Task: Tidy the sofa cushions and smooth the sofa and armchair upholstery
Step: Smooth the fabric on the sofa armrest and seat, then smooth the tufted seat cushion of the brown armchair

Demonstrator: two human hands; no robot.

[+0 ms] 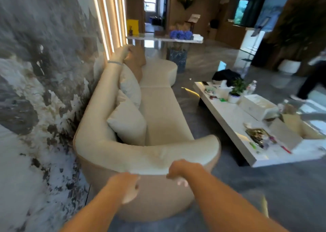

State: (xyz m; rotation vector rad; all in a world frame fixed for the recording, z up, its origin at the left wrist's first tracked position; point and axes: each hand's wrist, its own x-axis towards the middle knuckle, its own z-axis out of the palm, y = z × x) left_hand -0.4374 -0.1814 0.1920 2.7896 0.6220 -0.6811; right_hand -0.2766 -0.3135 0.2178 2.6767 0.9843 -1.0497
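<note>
A long cream sofa [164, 111] runs away from me along the left wall. Its curved near armrest [158, 154] lies just beyond my hands. A cream cushion [128, 124] leans on the backrest near me, a white cushion [129, 85] stands behind it, and a tan cushion [135, 62] sits at the far end. My left hand [128, 187] is at the armrest's outer lower edge, fingers curled down, blurred. My right hand [180, 170] is pressed against the same edge, fingers curled under it. Whether either hand grips fabric is unclear.
A white low coffee table [229, 125] cluttered with boxes, a potted plant and bottles stands to the right of the sofa. A person's legs [307, 83] are at the far right. A marble console with blue flowers [180, 34] stands beyond the sofa.
</note>
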